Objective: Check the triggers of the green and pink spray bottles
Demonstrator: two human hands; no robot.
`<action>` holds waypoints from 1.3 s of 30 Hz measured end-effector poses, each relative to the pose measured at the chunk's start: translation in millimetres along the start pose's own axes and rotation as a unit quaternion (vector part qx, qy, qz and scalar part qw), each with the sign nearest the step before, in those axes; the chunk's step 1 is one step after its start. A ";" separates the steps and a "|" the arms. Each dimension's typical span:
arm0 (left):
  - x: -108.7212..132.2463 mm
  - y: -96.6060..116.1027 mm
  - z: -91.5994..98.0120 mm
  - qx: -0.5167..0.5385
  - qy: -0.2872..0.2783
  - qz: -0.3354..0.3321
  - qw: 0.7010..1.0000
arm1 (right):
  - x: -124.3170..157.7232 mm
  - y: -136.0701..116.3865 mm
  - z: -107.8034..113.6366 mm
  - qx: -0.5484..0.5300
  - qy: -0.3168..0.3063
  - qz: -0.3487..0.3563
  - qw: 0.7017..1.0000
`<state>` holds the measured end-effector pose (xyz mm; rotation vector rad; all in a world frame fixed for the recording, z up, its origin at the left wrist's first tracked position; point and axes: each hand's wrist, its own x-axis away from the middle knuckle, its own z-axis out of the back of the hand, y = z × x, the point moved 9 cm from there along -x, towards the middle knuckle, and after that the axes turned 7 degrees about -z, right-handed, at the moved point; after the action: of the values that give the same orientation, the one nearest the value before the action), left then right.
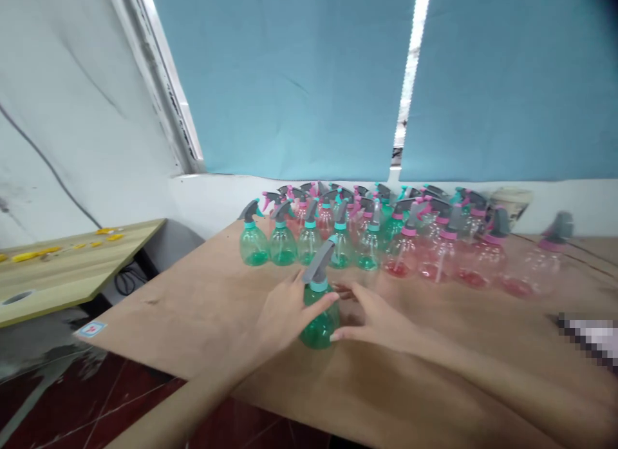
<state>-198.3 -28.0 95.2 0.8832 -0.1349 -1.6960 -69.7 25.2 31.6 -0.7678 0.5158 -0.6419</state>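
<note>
A green spray bottle (319, 330) with a grey trigger head and teal collar stands upright near the middle of the table. My left hand (288, 310) is wrapped round its left side, the thumb lying across the front. On the other side, my right hand (374, 317) has thumb and fingers apart; its thumb tip is at the bottle's lower right edge, and whether it touches is unclear. Behind them stands a front row of spray bottles, green ones such as this bottle (254, 248) on the left and pink-collared red ones such as this bottle (400, 256) on the right.
More spray bottles crowd behind the front row, against the low white wall (217, 201). The brown table (193, 307) carries a small sticker (91, 328) at its left corner. A second table (72, 275) with yellow pieces stands left. A pixelated patch (593, 336) lies at right.
</note>
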 end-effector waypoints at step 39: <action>-93.1 89.3 -138.9 0.262 -0.081 -0.034 0.961 | 74.5 129.6 103.3 0.182 0.048 -0.042 0.981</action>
<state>-37.7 72.5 87.6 1.1407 -0.6974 -1.8282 91.3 93.1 -18.2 -0.4152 0.4384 -0.8271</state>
